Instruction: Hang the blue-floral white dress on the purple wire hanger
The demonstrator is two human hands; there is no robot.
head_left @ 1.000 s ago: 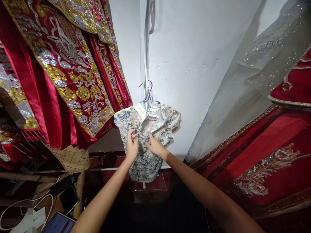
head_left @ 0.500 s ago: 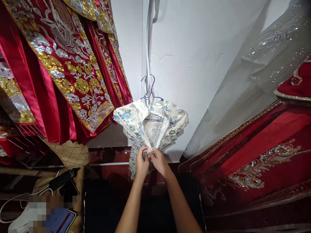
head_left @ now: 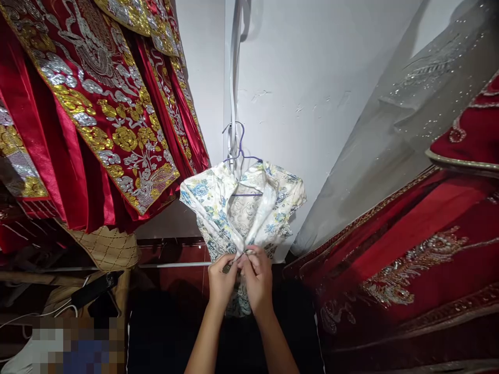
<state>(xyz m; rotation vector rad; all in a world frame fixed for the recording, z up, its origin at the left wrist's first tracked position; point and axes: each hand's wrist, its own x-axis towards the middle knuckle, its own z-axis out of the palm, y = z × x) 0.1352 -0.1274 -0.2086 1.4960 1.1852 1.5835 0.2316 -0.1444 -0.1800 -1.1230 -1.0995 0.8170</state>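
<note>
A small cream dress with blue floral print (head_left: pixel 212 200) hangs on a purple wire hanger (head_left: pixel 240 150) against the white wall. Its front is spread open down to waist level. My left hand (head_left: pixel 221 280) and my right hand (head_left: pixel 257 275) meet side by side at the lower end of that opening, fingers pinching the two front edges of the fabric together. The skirt below my hands is mostly hidden behind them.
Red garments with gold and silver embroidery (head_left: pixel 97 109) hang at the left. A red embroidered gown (head_left: pixel 409 259) and a grey sequinned veil (head_left: pixel 390 140) fill the right. A wooden stand with a black device and cables (head_left: pixel 91 291) sits at the lower left.
My hands have moved down the dress front from the chest to the waist, and the front has fallen open above them. The view has shifted slightly.
</note>
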